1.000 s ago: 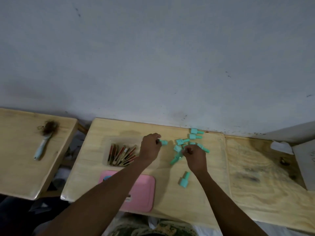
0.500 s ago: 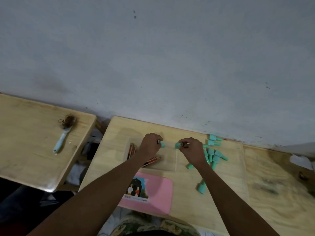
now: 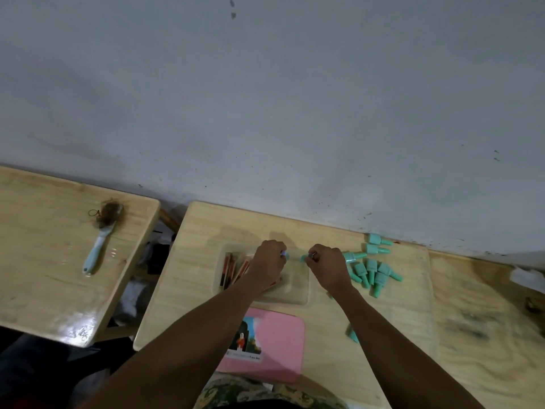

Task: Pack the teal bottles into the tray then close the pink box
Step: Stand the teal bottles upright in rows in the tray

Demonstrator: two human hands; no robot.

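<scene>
Seemingly, bottle (image 3: 303,258) — in right hand (image 3: 327,265).

Pale grained wooden table (image 3: 206,231), glossy side table (image 3: 44,290), clear plastic tray (image 3: 298,299), smooth pink box (image 3: 280,343)

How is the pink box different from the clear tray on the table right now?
The pink box is opaque and lies nearest the person; the clear tray is see-through and sits farther back. The box shows a picture label on top, while the tray is open and holds reddish sticks. Both are rounded rectangles on the same wooden table.
</scene>
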